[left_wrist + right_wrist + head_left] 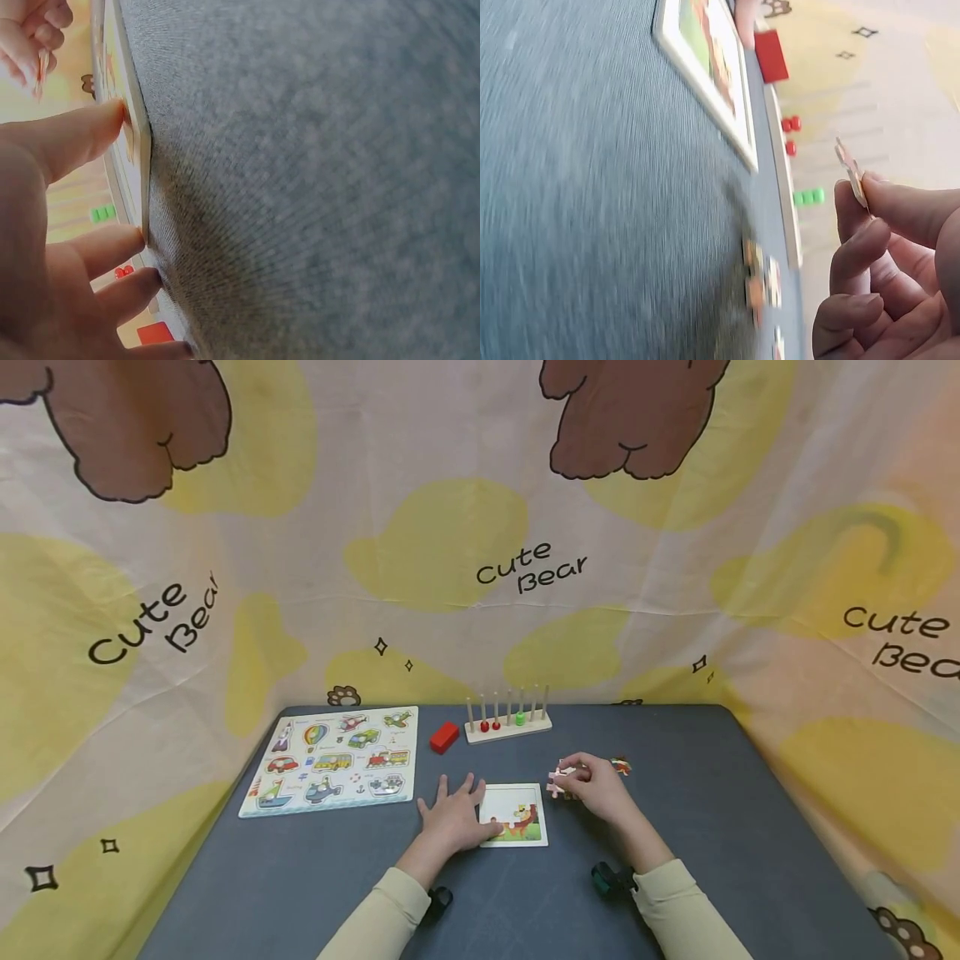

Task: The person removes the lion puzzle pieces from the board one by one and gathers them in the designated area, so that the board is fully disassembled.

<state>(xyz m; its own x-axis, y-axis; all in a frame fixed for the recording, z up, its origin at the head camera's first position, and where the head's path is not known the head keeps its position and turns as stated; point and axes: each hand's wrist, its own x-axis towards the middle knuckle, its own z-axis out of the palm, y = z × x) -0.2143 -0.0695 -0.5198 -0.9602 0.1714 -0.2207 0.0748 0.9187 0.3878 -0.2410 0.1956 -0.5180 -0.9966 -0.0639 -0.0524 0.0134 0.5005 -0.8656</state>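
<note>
A small white-framed jigsaw tray (513, 787) lies on the table, its lower part filled with a colourful animal picture (522, 821). My left hand (452, 818) steadies it from the left: the thumb presses on the picture, while the other fingers spread out, one of them at the tray's edge in the left wrist view. To the right of the tray, my right hand (597, 787) pinches a thin jigsaw piece (850, 172) between thumb and index finger, held up off the table. Below that hand, several loose pieces (754, 289) lie on the dark cloth.
A large vehicle picture board (337, 760) lies at the left. Behind the tray are a red block (444, 737) and a white peg stand (510, 728) with red and green beads. Another colourful piece (621, 766) lies beyond my right hand. A printed curtain (450, 543) surrounds the table.
</note>
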